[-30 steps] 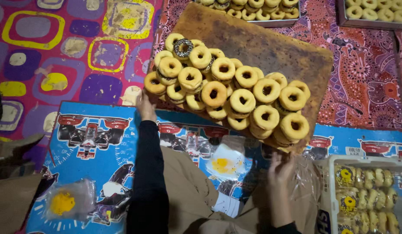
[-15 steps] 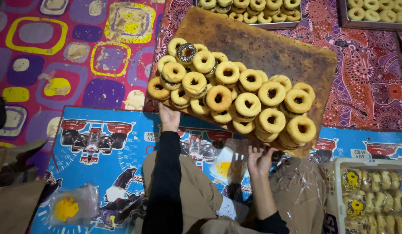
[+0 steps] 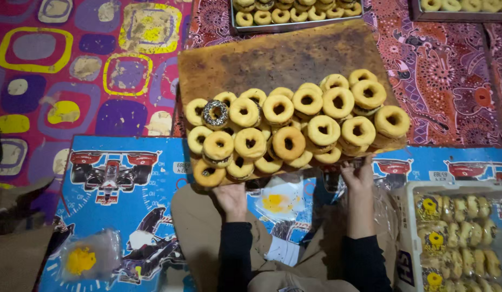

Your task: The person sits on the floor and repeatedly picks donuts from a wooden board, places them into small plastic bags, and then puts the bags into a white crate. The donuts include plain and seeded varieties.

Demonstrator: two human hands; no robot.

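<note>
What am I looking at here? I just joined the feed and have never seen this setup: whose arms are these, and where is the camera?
The camera sits on a person's head and looks down, so the two dark-sleeved arms are that person's own. The left hand and right hand grip the near edge of a brown board piled with ring doughnuts. Under it lie a blue mat with racing cars and a patterned red cloth. At the right is a white crate of bagged doughnuts; at the top, trays hold more.
</note>
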